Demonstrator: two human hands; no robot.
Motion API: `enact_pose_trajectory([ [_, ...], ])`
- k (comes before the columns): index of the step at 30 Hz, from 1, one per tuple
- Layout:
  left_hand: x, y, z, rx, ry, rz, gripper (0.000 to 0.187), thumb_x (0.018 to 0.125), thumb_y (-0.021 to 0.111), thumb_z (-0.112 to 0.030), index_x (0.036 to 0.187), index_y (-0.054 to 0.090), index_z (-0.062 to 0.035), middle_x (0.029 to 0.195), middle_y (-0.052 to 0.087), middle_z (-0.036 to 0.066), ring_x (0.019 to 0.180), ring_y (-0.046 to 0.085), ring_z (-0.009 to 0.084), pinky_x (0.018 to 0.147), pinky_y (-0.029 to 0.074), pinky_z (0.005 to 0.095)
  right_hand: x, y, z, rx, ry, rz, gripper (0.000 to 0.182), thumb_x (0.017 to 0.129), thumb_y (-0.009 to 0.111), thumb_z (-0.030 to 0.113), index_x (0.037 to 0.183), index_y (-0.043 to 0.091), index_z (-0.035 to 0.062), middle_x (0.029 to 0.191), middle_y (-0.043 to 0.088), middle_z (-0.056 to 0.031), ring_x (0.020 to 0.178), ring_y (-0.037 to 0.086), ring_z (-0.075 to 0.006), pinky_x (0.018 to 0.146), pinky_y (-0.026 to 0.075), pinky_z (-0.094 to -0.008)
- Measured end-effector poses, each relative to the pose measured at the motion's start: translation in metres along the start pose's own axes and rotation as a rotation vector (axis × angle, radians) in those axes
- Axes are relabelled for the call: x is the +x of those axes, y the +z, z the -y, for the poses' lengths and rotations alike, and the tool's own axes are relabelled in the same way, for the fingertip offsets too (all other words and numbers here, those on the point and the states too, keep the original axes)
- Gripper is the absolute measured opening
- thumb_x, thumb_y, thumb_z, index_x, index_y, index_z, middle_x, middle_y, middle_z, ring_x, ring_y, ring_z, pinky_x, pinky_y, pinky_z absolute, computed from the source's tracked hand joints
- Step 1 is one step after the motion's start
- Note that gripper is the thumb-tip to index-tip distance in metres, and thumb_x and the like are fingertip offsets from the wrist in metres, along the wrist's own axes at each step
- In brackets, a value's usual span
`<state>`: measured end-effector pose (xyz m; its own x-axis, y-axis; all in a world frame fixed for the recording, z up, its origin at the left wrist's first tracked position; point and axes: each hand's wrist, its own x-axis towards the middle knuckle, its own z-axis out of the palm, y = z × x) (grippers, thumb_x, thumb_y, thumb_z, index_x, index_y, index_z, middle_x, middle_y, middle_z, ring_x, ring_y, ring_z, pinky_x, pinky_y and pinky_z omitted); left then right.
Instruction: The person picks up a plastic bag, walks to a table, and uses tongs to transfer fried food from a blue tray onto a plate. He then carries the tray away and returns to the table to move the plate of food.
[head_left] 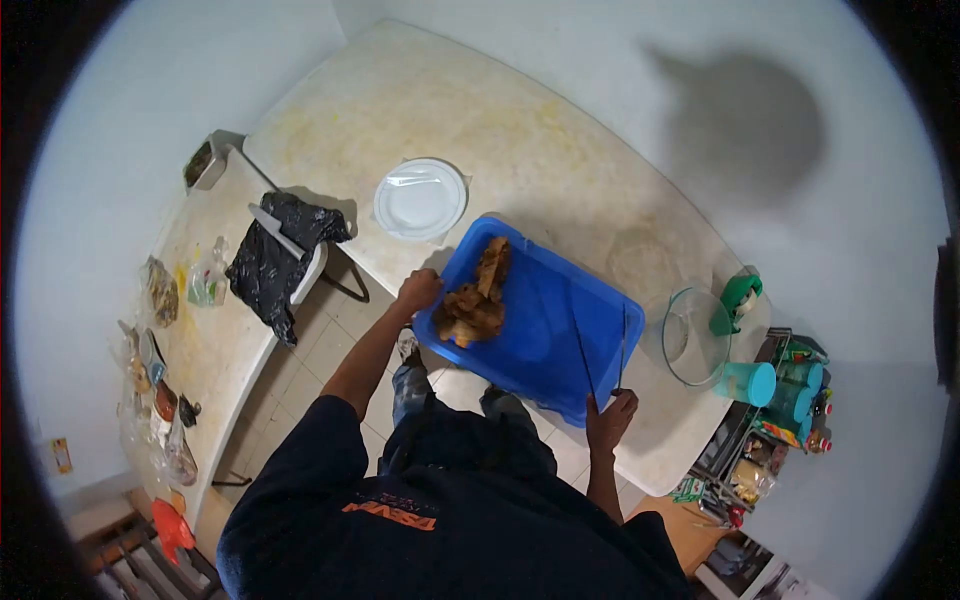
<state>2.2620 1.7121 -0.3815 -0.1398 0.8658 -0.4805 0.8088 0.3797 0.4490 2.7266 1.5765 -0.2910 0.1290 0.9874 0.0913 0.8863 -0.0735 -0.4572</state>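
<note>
A blue plastic tray [556,330] with raised walls lies at the front edge of the table. Brown, crumpled pieces [470,308] that look like cooked meat sit at its left end. My left hand [420,289] is closed at the tray's left rim, gripping it. In my right hand [611,418], near the front right corner, is a pair of long, thin, dark tongs [580,345]. Their two arms stand apart over the right end of the tray, away from the brown pieces.
White plates [420,200] sit behind the tray; a glass bowl [695,337] and turquoise cup [747,383] stand to its right. A knife [278,232] rests on a black plastic bag [270,270] at left. Bagged food lies on the left table [235,300]. A loaded rack [735,450] stands at right.
</note>
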Motion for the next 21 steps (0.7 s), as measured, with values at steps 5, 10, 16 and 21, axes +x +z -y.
enact_pose_trajectory([
  [5, 0.017, -0.014, -0.021, -0.098, 0.074, 0.249, 0.036, 0.090, 0.061, -0.030, 0.104, 0.066, 0.0040, 0.095, 0.068, 0.027, 0.095, 0.065, 0.0413, 0.086, 0.050, 0.0482, 0.002, 0.028, 0.081, 0.186, 0.313, 0.205, 0.061, 0.078, 0.078, 0.024, 0.120, 0.042, 0.0001, 0.094, 0.060, -0.0178, 0.086, 0.062, -0.0408, 0.075, 0.048, -0.0487],
  [10, 0.027, -0.036, 0.013, -0.120, 0.528, 0.223, 0.031, 0.092, 0.062, -0.025, 0.101, 0.064, 0.0049, 0.089, 0.068, 0.020, 0.077, 0.068, 0.0292, 0.069, 0.054, 0.0410, 0.006, 0.062, 0.178, 0.244, 0.271, 0.317, 0.067, 0.080, 0.077, 0.029, 0.125, 0.038, -0.0018, 0.090, 0.061, -0.0210, 0.084, 0.062, -0.0408, 0.072, 0.048, -0.0494],
  [16, 0.043, -0.098, 0.060, -0.251, 0.529, 0.198, 0.030, 0.092, 0.062, -0.026, 0.101, 0.066, 0.0023, 0.084, 0.068, 0.017, 0.072, 0.069, 0.0264, 0.068, 0.054, 0.0382, 0.005, 0.106, 0.213, 0.214, 0.288, 0.320, 0.065, 0.082, 0.075, 0.040, 0.121, 0.044, -0.0017, 0.087, 0.063, -0.0242, 0.083, 0.063, -0.0450, 0.071, 0.048, -0.0504],
  [21, 0.042, -0.139, 0.080, -0.324, 0.376, 0.168, 0.030, 0.092, 0.062, -0.026, 0.099, 0.066, 0.0027, 0.080, 0.069, 0.014, 0.062, 0.069, 0.0204, 0.057, 0.053, 0.0339, 0.017, 0.120, 0.220, 0.071, 0.288, 0.299, 0.056, 0.085, 0.071, 0.036, 0.119, 0.046, -0.0005, 0.091, 0.063, -0.0288, 0.086, 0.061, -0.0496, 0.071, 0.047, -0.0546],
])
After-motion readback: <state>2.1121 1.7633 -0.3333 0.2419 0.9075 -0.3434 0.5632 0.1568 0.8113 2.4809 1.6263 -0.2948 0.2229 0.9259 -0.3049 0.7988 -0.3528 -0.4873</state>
